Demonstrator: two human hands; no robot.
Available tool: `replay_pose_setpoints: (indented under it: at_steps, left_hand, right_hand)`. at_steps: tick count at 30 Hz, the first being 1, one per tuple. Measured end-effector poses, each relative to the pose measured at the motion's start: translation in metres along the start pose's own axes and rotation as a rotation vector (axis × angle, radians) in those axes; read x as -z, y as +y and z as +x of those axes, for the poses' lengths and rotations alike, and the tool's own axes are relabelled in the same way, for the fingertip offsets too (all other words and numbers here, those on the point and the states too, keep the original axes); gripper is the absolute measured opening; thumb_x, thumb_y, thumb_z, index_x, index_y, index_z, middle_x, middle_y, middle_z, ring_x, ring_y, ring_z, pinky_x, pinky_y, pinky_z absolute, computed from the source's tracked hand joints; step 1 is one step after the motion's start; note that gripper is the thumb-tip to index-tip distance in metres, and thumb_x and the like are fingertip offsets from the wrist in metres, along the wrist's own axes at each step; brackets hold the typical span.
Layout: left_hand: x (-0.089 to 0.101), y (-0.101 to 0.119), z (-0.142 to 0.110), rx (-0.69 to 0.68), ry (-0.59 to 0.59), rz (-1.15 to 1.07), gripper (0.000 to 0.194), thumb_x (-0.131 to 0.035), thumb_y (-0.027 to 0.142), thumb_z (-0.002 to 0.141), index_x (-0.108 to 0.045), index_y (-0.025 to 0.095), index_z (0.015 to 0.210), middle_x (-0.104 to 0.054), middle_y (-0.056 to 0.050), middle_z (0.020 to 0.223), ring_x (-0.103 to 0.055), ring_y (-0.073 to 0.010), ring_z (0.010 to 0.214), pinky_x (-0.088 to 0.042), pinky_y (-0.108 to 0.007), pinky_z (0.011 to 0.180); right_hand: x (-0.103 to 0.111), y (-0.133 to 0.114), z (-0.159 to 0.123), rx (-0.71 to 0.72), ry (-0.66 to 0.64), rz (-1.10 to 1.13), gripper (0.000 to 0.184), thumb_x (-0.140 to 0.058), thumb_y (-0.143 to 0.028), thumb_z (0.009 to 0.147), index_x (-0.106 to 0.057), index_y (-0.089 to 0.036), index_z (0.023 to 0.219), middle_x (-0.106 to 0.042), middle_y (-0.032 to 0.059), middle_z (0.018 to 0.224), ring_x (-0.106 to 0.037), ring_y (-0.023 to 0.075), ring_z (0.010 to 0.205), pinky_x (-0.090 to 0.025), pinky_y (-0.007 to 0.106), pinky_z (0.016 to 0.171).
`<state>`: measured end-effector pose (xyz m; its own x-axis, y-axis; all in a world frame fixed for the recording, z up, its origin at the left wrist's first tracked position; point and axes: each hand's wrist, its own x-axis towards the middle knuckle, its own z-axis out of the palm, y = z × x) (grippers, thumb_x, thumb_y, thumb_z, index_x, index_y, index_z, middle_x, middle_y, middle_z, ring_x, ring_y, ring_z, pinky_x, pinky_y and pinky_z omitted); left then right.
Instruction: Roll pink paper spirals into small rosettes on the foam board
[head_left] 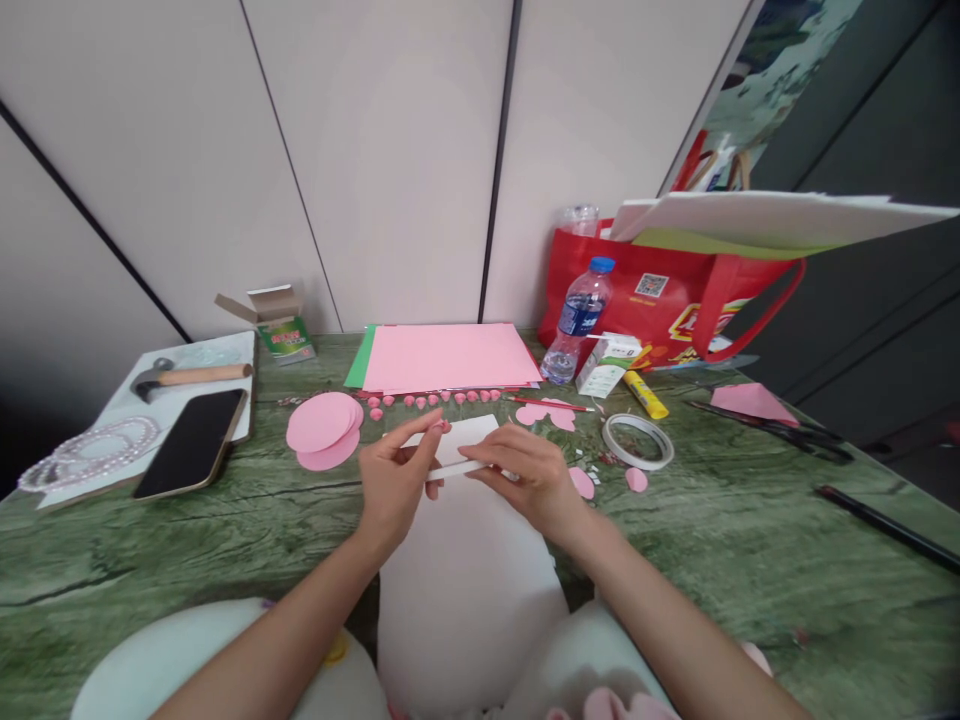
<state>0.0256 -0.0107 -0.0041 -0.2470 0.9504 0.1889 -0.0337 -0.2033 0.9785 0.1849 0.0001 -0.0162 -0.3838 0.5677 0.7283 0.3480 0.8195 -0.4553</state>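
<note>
Above the white sheet (472, 430) at the middle of the table, both hands work close together. My left hand (401, 470) is closed, pinching a small pink rolled paper piece (445, 427) between thumb and forefinger. A narrow white strip (456, 468) spans the gap between the hands. Its right end sits in the fingers of my right hand (525, 460), which is closed on it; its left end meets my left fingers. Just beyond the hands runs a row of small pink paper rosettes (431, 400). Pink paper circles (322, 425) lie stacked to the left.
Pink sheets (450, 355) lie at the back. Rightward are a tape roll (637, 442), glue stick (645, 395), water bottle (576, 320), white carton (609, 362), red bag (675, 290) and scissors (795, 430). A phone (193, 442) and hammer (195, 375) lie left.
</note>
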Motion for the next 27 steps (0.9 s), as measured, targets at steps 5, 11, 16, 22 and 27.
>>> replay_pose_setpoints:
  at_steps: [5, 11, 16, 22, 27]
  left_hand:
    - [0.0002, 0.0027, 0.0006, 0.063, 0.024, -0.12, 0.034, -0.066, 0.032, 0.065, -0.068, 0.016, 0.094, -0.068, -0.004, 0.075, -0.043, -0.0029, 0.03, -0.03, -0.017, 0.025]
    - [0.0011, 0.0051, 0.0052, 0.106, 0.092, -0.195, 0.036, -0.069, 0.032, 0.062, -0.067, 0.015, 0.094, -0.068, -0.005, 0.078, -0.043, -0.0026, 0.032, -0.027, -0.016, 0.024]
    - [-0.0002, 0.0042, 0.0023, 0.119, 0.005, -0.191, 0.033, -0.068, 0.031, 0.063, -0.067, 0.015, 0.092, -0.068, -0.005, 0.08, -0.043, -0.0024, 0.03, -0.032, -0.018, 0.026]
    - [0.0008, 0.0039, 0.0015, 0.085, -0.013, -0.181, 0.03, -0.067, 0.03, 0.066, -0.067, 0.016, 0.092, -0.067, -0.004, 0.079, -0.04, -0.0006, 0.027, -0.026, -0.017, 0.024]
    - [0.0027, 0.0023, 0.0037, 0.094, 0.017, -0.206, 0.032, -0.067, 0.03, 0.066, -0.066, 0.017, 0.095, -0.067, -0.005, 0.083, -0.043, -0.0014, 0.03, -0.023, -0.016, 0.024]
  right_hand:
    - [-0.0001, -0.0034, -0.0001, -0.189, -0.021, 0.117, 0.021, -0.062, -0.026, 0.075, -0.061, -0.021, 0.096, -0.063, 0.0044, 0.083, -0.058, 0.0128, 0.065, -0.05, 0.026, 0.06]
    - [-0.0011, 0.0022, 0.0004, -0.367, 0.001, 0.215, 0.013, -0.058, -0.029, 0.077, -0.064, -0.02, 0.084, -0.065, 0.0021, 0.073, -0.06, 0.0136, 0.065, -0.052, 0.025, 0.058]
    - [0.0026, -0.0017, 0.0018, -0.182, 0.022, 0.063, 0.017, -0.055, -0.024, 0.08, -0.065, -0.024, 0.094, -0.065, 0.0044, 0.082, -0.059, 0.0155, 0.074, -0.049, 0.028, 0.064]
    - [0.0023, -0.005, 0.002, -0.168, -0.005, 0.038, 0.022, -0.06, -0.027, 0.077, -0.062, -0.023, 0.099, -0.064, 0.0048, 0.084, -0.058, 0.0161, 0.077, -0.048, 0.028, 0.067]
    - [-0.0003, 0.0037, -0.0008, -0.291, -0.117, 0.038, 0.015, -0.057, -0.03, 0.079, -0.065, -0.021, 0.088, -0.063, 0.0016, 0.071, -0.056, 0.0124, 0.06, -0.045, 0.023, 0.055]
